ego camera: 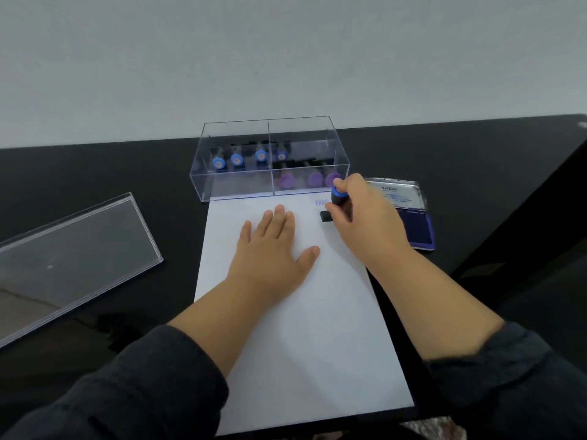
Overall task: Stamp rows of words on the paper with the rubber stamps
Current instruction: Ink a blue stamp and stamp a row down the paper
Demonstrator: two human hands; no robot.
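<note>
Gripping a blue-topped rubber stamp (pixel 337 203) with curled fingers, the right hand (pixel 365 217) holds its black base at the upper right of the white paper (pixel 305 328), just below a blue printed word (pixel 321 202). Flat beside it, the left hand (pixel 273 252) presses the sheet with fingers spread. Beyond the paper's top edge stands a clear box (pixel 270 160) of blue and purple stamps, with an open ink pad (pixel 409 214) to the right and a clear lid (pixel 73 258) to the left on the black table (pixel 476 173)

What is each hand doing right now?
Left hand: open, fingers flat on the paper.
Right hand: closed, holding the blue-topped stamp on the paper.
</note>
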